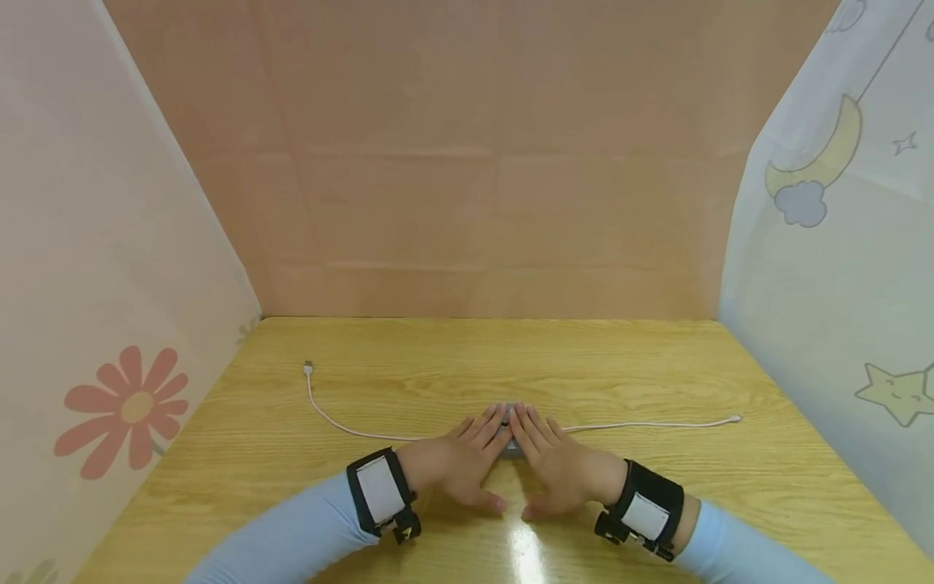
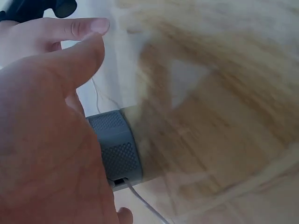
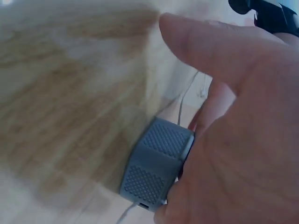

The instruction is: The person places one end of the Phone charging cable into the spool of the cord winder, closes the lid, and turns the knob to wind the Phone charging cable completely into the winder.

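— Pale wood, that table (image 1: 657, 487), with a brown cardboard wall (image 1: 474, 162) behind its far edge and printed sheets hung at the left and right edges. What sits on it?

— A small grey block (image 2: 117, 149) with a dimpled face, lying near the middle of the table, a little toward the near edge. A thin white cable (image 1: 321, 414) runs out of it both ways: one end curls toward the far left corner, the other stretches toward the right edge.

— And the hands?

— Both lie over the block, side by side, fingertips almost meeting. The left hand (image 1: 460, 458) has its fingers straight and flat on top; the right hand (image 1: 554, 462) lies the same way.

— Gripping it?

— Neither is curled round it. In the wrist views the palms press on the block's top and sides with thumbs held loose above the wood.

— Anything on the arms?

— Light blue sleeves (image 1: 292, 535), and a black strap (image 1: 379, 491) on each wrist.
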